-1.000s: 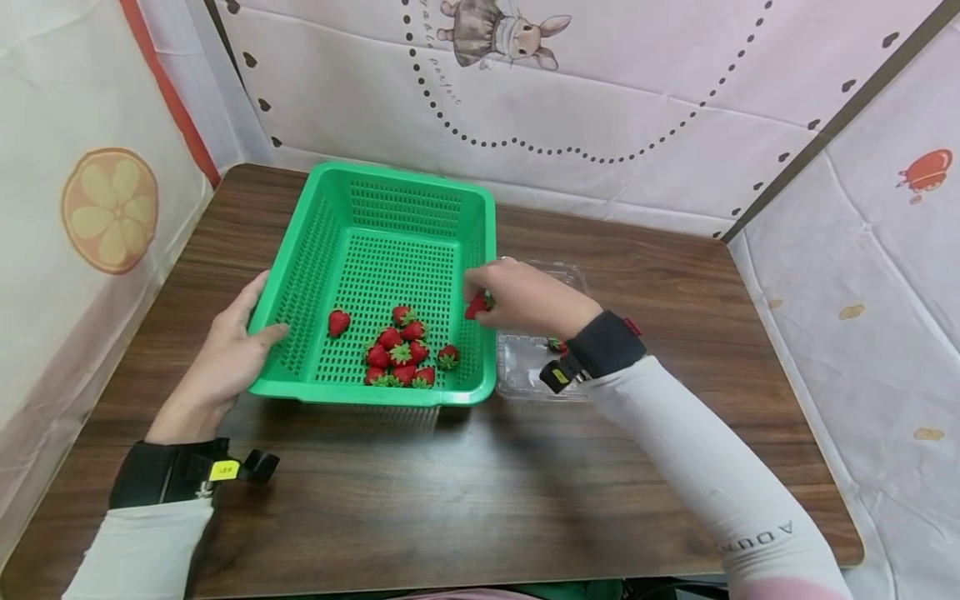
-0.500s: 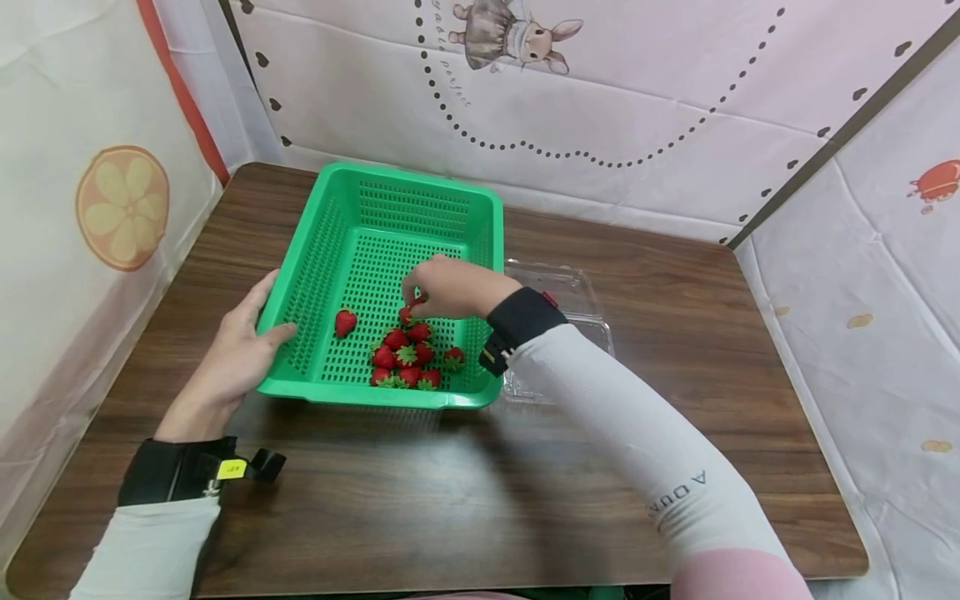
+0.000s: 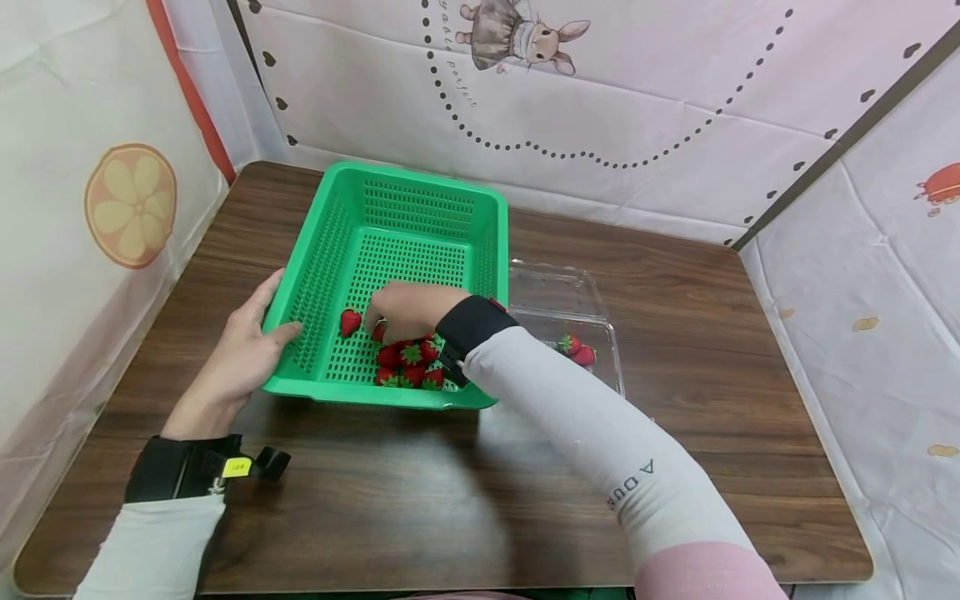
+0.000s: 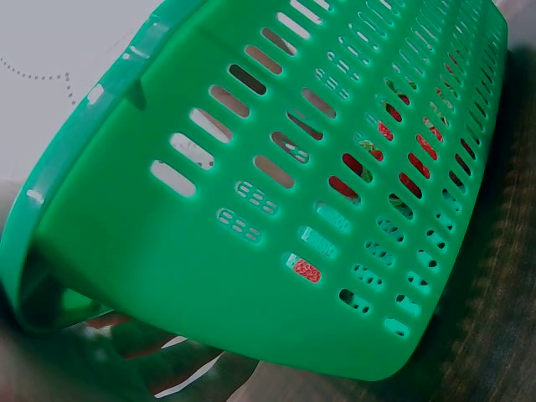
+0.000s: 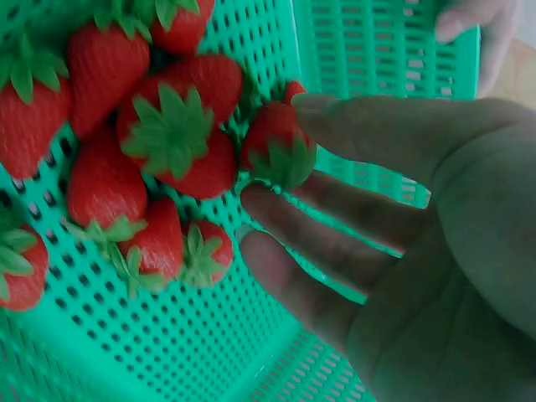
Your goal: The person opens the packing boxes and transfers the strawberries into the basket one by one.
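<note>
Dark wooden table (image 3: 420, 492), head view: green perforated basket (image 3: 420, 212), pile of strawberries (image 3: 408, 364) at its near end; left hand (image 3: 240, 358) grips the basket's left rim; right hand (image 3: 405, 308) inside; clear clamshell (image 3: 558, 287) beside the basket with two berries. Left wrist view: basket wall (image 4: 276, 209) close up. Right wrist view: right hand (image 5: 402, 218), fingers loosely spread, fingertips touching one strawberry (image 5: 276, 144) on the pile.

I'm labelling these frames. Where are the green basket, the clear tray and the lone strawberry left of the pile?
Basket (image 3: 420, 179), head view, far rim.
Tray (image 3: 558, 287), head view, bare lid.
Lone strawberry (image 3: 348, 322), head view, red body.
</note>
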A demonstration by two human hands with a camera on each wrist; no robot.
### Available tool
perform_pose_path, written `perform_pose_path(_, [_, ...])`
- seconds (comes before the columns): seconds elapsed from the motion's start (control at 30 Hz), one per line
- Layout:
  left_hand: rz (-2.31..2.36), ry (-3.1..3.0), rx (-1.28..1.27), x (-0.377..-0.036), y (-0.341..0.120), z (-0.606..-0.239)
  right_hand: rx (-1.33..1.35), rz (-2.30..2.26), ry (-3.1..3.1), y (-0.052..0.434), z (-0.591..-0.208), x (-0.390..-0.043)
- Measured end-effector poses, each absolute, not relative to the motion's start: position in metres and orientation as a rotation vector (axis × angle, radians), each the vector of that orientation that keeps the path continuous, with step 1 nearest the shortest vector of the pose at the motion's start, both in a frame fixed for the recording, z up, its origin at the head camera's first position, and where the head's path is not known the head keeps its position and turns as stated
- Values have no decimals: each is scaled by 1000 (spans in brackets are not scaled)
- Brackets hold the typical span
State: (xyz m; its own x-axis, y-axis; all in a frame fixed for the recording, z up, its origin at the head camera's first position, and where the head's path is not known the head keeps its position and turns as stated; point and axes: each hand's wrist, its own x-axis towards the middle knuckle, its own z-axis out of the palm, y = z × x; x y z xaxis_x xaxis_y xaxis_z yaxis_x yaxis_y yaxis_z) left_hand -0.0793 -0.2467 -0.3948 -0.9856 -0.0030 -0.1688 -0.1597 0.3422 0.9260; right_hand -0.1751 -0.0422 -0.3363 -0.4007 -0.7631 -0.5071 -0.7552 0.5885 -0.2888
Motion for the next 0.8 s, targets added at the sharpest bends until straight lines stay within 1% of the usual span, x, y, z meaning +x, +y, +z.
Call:
perform_pose_path(0.23, [1710, 2465, -159, -78, -246, -393, -1157, -80, 2188, -45, -339, -171])
perform_pose_path(0.43, [1696, 2469, -158, -78, -246, -394, -1180, -206, 2228, -34, -327, -171])
perform_pose_path(0.6, [1695, 2465, -155, -79, -245, -394, -1222, -293, 2292, -8, -313, -170])
perform_pose_path(0.8, [1688, 2459, -176, -79, -246, -394, -1231, -445, 2413, 44, -302, -166])
